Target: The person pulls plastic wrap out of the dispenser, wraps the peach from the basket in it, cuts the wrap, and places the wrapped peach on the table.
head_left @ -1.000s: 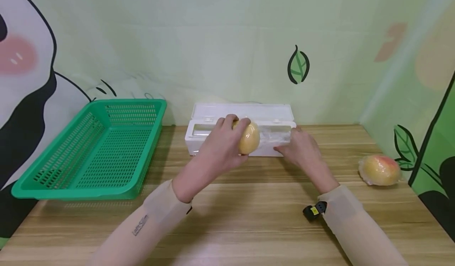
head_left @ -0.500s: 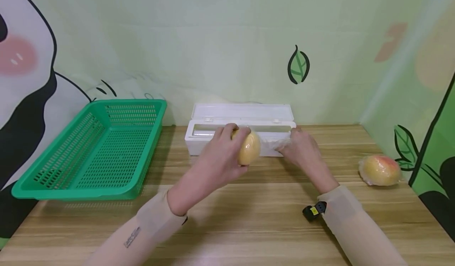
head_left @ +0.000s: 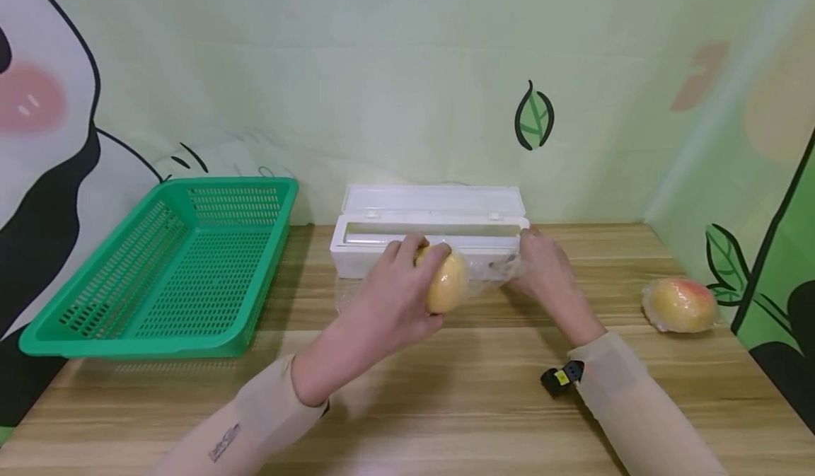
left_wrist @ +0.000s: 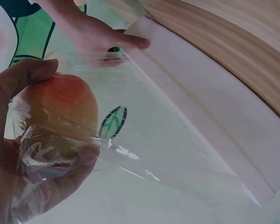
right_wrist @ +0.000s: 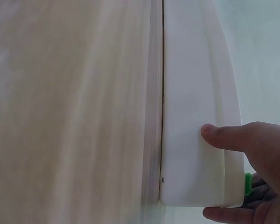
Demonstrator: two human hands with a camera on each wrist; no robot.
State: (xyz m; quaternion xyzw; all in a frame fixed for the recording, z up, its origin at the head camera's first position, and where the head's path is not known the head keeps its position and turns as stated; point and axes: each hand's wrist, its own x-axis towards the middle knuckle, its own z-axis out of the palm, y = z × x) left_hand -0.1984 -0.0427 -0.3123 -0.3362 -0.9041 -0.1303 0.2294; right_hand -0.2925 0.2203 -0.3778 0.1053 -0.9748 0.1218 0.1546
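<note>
My left hand [head_left: 391, 292] grips a yellow mango with a red blush [head_left: 448, 285] in front of the white cling film dispenser [head_left: 366, 260]. Clear cling film [left_wrist: 135, 163] covers part of the fruit and stretches from it to the dispenser's edge in the left wrist view. The dispenser's lid [head_left: 433, 199] is raised at the back, and a long slot shows in its top. At the right end, my right hand [head_left: 547, 267] holds the box, thumb [right_wrist: 219, 135] on the front face and fingers around the end, partly hidden.
A green perforated basket [head_left: 242, 306] stands on the left of the wooden table [head_left: 446, 405]. Another mango wrapped in film [head_left: 680, 305] lies at the right. Behind the dispenser hangs a pale green printed backdrop [head_left: 414, 108].
My left hand has drawn the mango toward the front, down from the dispenser, and more film now shows pulled out. The right hand has stayed at the box's right end.
</note>
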